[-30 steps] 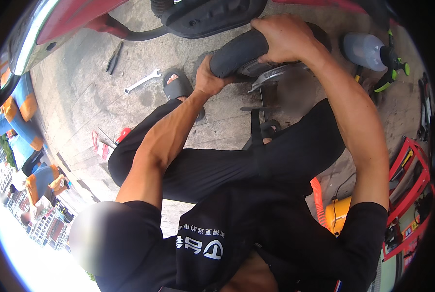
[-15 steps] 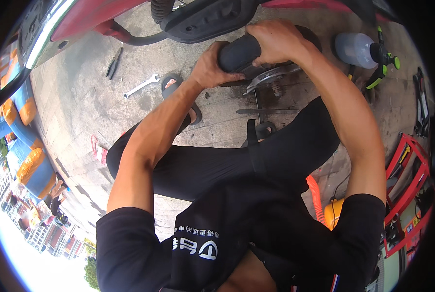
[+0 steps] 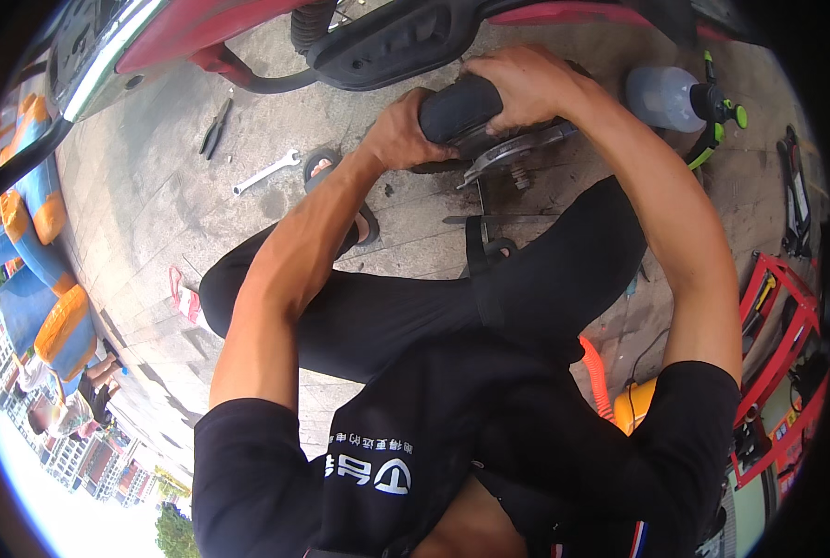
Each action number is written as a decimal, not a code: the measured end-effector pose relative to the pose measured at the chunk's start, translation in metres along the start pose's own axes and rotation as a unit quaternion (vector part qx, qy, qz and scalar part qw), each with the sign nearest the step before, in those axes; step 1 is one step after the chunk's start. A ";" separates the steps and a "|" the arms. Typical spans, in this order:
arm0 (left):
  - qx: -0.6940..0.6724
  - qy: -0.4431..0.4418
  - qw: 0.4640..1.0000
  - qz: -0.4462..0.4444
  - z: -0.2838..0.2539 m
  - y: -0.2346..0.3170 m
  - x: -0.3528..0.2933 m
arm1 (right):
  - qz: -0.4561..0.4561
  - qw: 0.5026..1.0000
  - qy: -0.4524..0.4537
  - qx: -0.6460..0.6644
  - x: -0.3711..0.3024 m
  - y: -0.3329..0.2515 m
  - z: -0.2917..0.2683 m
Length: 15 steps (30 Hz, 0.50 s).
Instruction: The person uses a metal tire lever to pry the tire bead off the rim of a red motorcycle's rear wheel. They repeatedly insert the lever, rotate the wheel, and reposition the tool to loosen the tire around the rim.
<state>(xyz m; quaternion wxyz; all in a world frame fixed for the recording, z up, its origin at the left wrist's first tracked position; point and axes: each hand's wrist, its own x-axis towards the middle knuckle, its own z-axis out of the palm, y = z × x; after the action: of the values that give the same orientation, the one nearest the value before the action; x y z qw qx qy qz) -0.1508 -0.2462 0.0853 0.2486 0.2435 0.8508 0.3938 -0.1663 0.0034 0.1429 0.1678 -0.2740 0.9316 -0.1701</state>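
Observation:
Both my arms reach forward to a black tyre on a small wheel, below the red vehicle's black footpeg-like part. My left hand wraps round the tyre's left side, thumb along its near edge. On the other side, my right hand grips the tyre from above with bent fingers. A metal brake disc or hub part shows on the wheel's near side, with a spring-like piece beneath it. The wheel's far side is hidden by my right hand and forearm.
Pliers and a wrench lie on the paving at left. A long flat bar rests before my knees. At right stand a spray bottle and a red metal frame; an orange coiled hose lies beside my leg.
Both hands keep their hold on the tyre, with only a slight shift of my right hand. The whole view has moved a little.

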 end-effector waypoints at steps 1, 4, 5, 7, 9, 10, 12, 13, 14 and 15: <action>0.012 -0.014 1.000 0.012 -0.002 0.001 -0.001 | -0.015 1.000 0.000 0.018 -0.004 0.005 0.000; 0.047 -0.088 0.994 -0.047 -0.010 0.005 0.004 | -0.022 0.999 -0.015 0.019 -0.004 0.016 -0.001; 0.047 -0.109 0.991 -0.060 -0.014 0.006 0.010 | -0.003 1.000 -0.027 0.016 -0.003 0.018 0.000; 0.066 -0.138 0.985 -0.075 -0.015 0.008 0.014 | 0.024 0.998 -0.057 0.015 -0.003 0.016 0.002; 0.055 -0.150 0.985 -0.067 -0.017 0.008 0.019 | 0.034 0.996 -0.086 0.012 0.002 0.016 -0.002; 0.050 -0.158 0.984 -0.066 -0.017 0.006 0.020 | 0.025 0.998 -0.055 0.016 0.002 0.016 -0.002; 0.026 -0.158 0.985 -0.060 -0.019 0.001 0.022 | 0.008 1.000 0.006 0.026 0.003 0.013 0.000; 0.017 -0.157 0.986 -0.061 -0.018 -0.001 0.022 | 0.023 0.999 -0.025 0.024 0.003 0.013 -0.001; 0.008 -0.140 0.988 -0.062 -0.015 -0.003 0.018 | 0.039 0.997 -0.057 0.021 0.005 0.013 -0.002; 0.001 -0.120 0.991 -0.065 -0.012 -0.004 0.013 | 0.053 0.995 -0.087 0.016 0.007 0.015 -0.005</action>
<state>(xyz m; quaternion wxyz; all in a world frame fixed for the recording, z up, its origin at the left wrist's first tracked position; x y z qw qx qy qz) -0.1686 -0.2467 0.0858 0.3736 0.2339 0.8293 0.3436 -0.1806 0.0124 0.1394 0.2618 -0.2350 0.9238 -0.1509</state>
